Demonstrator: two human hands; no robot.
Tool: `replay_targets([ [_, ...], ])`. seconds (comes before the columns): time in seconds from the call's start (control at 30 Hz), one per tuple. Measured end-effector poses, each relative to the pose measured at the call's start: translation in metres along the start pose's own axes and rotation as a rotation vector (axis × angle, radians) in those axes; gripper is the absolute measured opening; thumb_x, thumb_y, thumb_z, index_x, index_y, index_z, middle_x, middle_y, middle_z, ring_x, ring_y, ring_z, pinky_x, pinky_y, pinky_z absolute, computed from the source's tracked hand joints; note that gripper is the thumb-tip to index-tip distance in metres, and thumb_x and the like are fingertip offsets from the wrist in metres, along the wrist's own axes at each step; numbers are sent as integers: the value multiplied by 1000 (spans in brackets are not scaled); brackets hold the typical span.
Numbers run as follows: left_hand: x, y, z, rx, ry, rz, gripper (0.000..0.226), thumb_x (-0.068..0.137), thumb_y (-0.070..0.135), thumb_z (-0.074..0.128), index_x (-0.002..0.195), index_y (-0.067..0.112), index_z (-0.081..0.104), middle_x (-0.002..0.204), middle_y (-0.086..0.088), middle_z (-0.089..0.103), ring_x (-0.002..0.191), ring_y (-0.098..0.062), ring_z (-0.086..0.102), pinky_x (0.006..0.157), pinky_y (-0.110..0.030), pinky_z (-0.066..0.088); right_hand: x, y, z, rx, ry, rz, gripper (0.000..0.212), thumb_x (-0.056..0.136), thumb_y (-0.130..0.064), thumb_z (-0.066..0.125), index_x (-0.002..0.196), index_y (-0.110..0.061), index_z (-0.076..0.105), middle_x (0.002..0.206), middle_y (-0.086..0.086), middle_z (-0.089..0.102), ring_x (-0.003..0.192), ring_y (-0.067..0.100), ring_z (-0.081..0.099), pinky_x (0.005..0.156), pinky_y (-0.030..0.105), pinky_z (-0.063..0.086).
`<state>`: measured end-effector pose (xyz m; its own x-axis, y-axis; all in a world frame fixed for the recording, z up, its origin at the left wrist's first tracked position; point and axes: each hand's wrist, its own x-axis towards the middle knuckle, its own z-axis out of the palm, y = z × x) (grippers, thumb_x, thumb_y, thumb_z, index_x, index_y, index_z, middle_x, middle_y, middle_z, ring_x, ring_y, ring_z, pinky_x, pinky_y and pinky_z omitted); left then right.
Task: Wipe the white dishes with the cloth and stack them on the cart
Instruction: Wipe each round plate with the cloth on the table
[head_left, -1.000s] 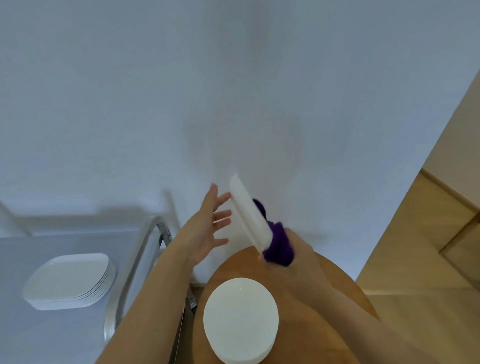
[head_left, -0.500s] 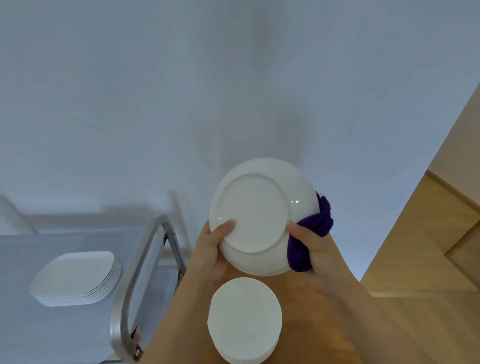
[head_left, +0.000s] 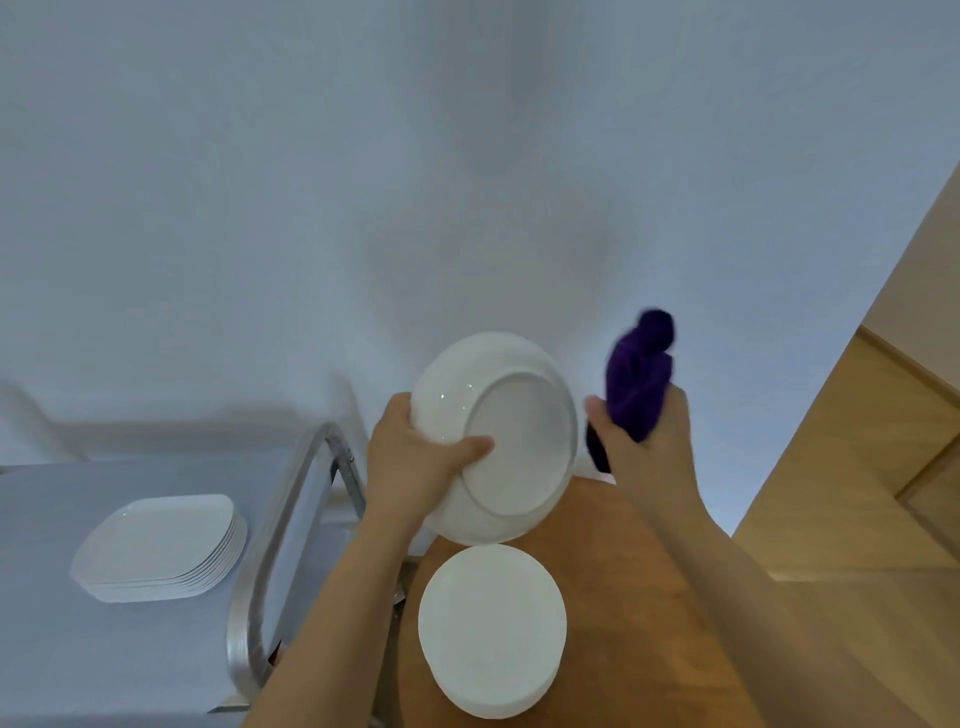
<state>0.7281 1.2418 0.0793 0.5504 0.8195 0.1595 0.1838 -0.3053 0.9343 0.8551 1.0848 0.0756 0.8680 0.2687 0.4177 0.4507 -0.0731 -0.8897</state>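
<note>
The left hand (head_left: 415, 462) clamps thumb and fingers on the rim of one round white ceramic plate (head_left: 498, 436), underside up, clear of the right hand (head_left: 644, 447) clutching a bunched purple cloth (head_left: 639, 379), above one round white stack (head_left: 491, 629) on the wooden table (head_left: 649, 597), beside the grey cart (head_left: 47, 649) carrying one stack of about seven squarish white plates (head_left: 161, 545).

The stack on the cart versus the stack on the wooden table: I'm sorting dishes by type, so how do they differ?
The cart stack holds rounded-rectangular plates; the table stack holds round ones. The cart stack sits on the grey cart top at left; the table stack sits on the wooden table, below the hands. Both are plain white and neatly piled.
</note>
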Motion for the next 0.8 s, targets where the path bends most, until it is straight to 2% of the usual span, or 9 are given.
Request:
replay_targets([
  [0.1, -6, 7, 9, 206, -134, 105, 50, 59, 32, 87, 83, 33, 43, 80, 16, 57, 75, 2, 53, 56, -21, 39, -2, -26, 27, -195, -185, -214, 67, 67, -61, 57, 122, -24, 48, 128, 5, 44, 121, 24, 38, 99, 37, 35],
  [0.13, -10, 9, 13, 243, -179, 141, 48, 60, 35, 86, 86, 32, 45, 77, 17, 57, 73, 2, 54, 56, -18, 41, -3, -33, 37, -275, -248, -242, 72, 69, -66, 52, 129, -28, 44, 137, 3, 36, 129, 24, 29, 103, 39, 29],
  [0.23, -18, 9, 17, 257, -230, 187, 53, 62, 32, 86, 97, 33, 47, 79, 25, 54, 74, 7, 53, 61, -6, 37, -1, -39, 59, -511, -351, -229, 57, 79, -65, 49, 127, -34, 46, 141, -1, 31, 131, 23, 22, 101, 46, 28],
  [0.3, -23, 7, 12, 258, -203, 139, 54, 60, 33, 87, 87, 39, 41, 79, 25, 52, 73, 9, 50, 57, -6, 34, 5, -37, 62, -566, -336, -229, 47, 84, -57, 50, 123, -31, 52, 135, -3, 39, 124, 22, 31, 97, 42, 31],
  [0.4, -28, 2, 3, 260, -177, 105, 52, 58, 35, 87, 82, 41, 40, 80, 22, 54, 74, 7, 51, 55, -9, 33, 9, -31, 57, -456, -263, -265, 39, 84, -52, 52, 114, -27, 58, 122, -3, 49, 110, 20, 44, 89, 39, 39],
  [0.5, -29, 2, -3, 200, -169, 84, 52, 56, 31, 88, 82, 38, 43, 84, 19, 55, 77, 3, 52, 57, -15, 35, 15, -28, 52, -318, -243, -199, 40, 79, -56, 46, 106, -29, 58, 109, -6, 53, 100, 15, 48, 80, 32, 41],
  [0.63, -29, 6, -14, 65, -115, 29, 58, 42, 37, 89, 84, 36, 49, 85, 16, 59, 77, 0, 56, 58, -20, 42, 34, -15, 33, 33, -316, 97, 23, 82, -53, 57, 100, -39, 54, 103, -14, 60, 96, 5, 56, 77, 24, 43],
  [0.73, -23, 9, -22, -163, -35, -70, 59, 36, 34, 84, 88, 31, 58, 82, 14, 67, 74, -4, 64, 57, -24, 51, 32, 0, 18, 399, -385, 372, 35, 81, -49, 62, 112, -33, 60, 102, -11, 69, 93, 7, 65, 69, 19, 49],
  [0.8, -18, 10, -20, -302, 3, -128, 61, 40, 28, 88, 93, 27, 59, 92, 9, 68, 84, -13, 66, 64, -35, 56, 20, 10, 17, 478, -346, 398, 45, 72, -52, 63, 110, -28, 61, 94, -7, 72, 86, 9, 68, 61, 18, 51],
])
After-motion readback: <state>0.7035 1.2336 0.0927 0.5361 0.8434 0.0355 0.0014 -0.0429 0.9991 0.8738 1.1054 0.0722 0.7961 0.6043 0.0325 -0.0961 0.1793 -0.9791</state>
